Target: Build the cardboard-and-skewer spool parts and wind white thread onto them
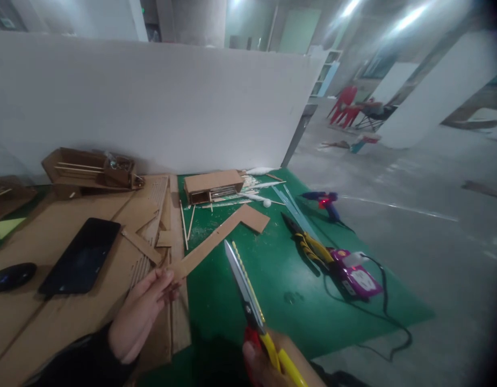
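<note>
My left hand point(149, 301) pinches the near end of a long L-shaped cardboard strip point(216, 238), which stretches away over the green table. Its wider end lies toward the cardboard box and sticks at the back. In my right hand point(278, 357) is a pair of scissors point(245, 290) with red and yellow handles. The blades point up and away, nearly closed, one edge serrated. They are to the right of the strip and apart from it. My right fingers are wrapped round the handles, partly hidden by them.
Pliers point(312, 244), a purple power strip point(359, 277) with a black cable, and a glue gun point(323, 201) lie at the right. Cardboard sheets point(111, 209), a dark tablet or phone point(82, 257) and a mouse point(12, 277) are at left. A white partition point(151, 102) stands behind.
</note>
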`<action>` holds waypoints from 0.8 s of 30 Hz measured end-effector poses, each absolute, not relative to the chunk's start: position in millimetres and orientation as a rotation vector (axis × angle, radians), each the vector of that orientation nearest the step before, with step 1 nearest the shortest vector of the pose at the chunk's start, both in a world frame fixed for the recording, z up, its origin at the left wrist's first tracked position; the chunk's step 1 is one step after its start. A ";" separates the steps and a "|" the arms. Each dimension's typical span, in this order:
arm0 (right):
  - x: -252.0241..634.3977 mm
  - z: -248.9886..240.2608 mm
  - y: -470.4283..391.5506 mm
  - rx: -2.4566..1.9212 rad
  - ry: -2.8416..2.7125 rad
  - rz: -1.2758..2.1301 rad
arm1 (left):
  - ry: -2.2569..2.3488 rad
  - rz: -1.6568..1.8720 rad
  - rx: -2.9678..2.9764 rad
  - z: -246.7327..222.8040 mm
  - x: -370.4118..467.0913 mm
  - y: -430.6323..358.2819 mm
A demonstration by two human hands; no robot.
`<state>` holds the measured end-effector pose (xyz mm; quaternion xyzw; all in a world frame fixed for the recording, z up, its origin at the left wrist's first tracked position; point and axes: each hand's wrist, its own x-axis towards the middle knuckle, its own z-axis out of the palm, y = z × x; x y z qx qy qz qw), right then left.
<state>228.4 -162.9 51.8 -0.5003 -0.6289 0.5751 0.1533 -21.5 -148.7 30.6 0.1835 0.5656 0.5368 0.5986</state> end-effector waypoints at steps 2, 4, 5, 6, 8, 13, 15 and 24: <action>230.0 55.2 -160.7 -1.459 -1.767 1.627 | 1.349 1.180 0.443 31.2 -24.1 -142.6; 230.0 56.8 -158.6 -1.467 -1.736 1.642 | 1.382 1.148 0.456 32.3 -24.3 -137.7; 229.7 56.9 -157.6 -1.459 -1.728 1.659 | 1.395 1.141 0.462 33.3 -23.1 -135.6; 229.1 56.6 -156.8 -1.446 -1.728 1.671 | 1.403 1.136 0.470 34.7 -21.1 -133.8; 227.6 55.3 -155.8 -1.418 -1.745 1.677 | 1.407 1.137 0.493 38.5 -15.1 -130.8; 222.3 48.7 -156.7 -1.487 -1.748 1.680 | 1.360 1.215 0.500 45.7 2.3 -128.8; 220.7 46.0 -157.3 -1.499 -1.772 1.651 | 1.343 1.269 0.499 45.5 6.3 -130.3; 219.9 25.2 -163.8 -1.432 -1.840 1.640 | 1.435 1.746 0.649 42.4 -2.0 -143.9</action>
